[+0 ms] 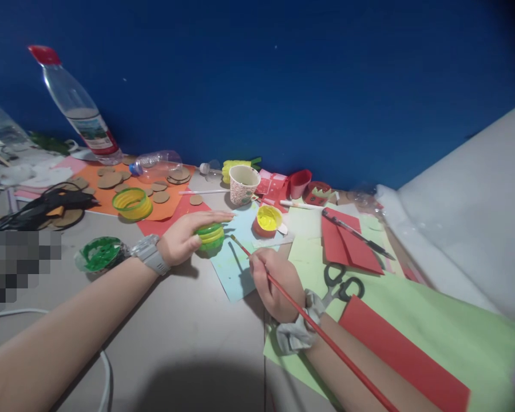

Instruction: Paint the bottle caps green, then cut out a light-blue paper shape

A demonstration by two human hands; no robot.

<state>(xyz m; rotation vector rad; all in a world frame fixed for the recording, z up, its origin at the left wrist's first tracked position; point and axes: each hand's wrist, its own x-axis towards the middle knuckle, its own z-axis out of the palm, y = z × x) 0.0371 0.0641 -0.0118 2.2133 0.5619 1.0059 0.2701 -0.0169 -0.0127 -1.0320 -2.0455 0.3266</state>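
Under your left hand is one green and yellow, round, ribbed piece, which looks like plastic. This hand is the nearer one: it touches the piece from the left, the fingers stretched and close together over its top, the thumb at its near side. Your right hand is to the right of the piece and a little closer to your body. It pinches the long, thin paintbrush with red handle between thumb and fingers. The long axis of the brush goes slantwise, from low on the right up to the left, so its tip is just beside the piece, at the right, with a small gap. Below this tip is the light blue sheet of paper. To the right of the piece is the small red cup with yellow paint; to the left, the container with green paint.
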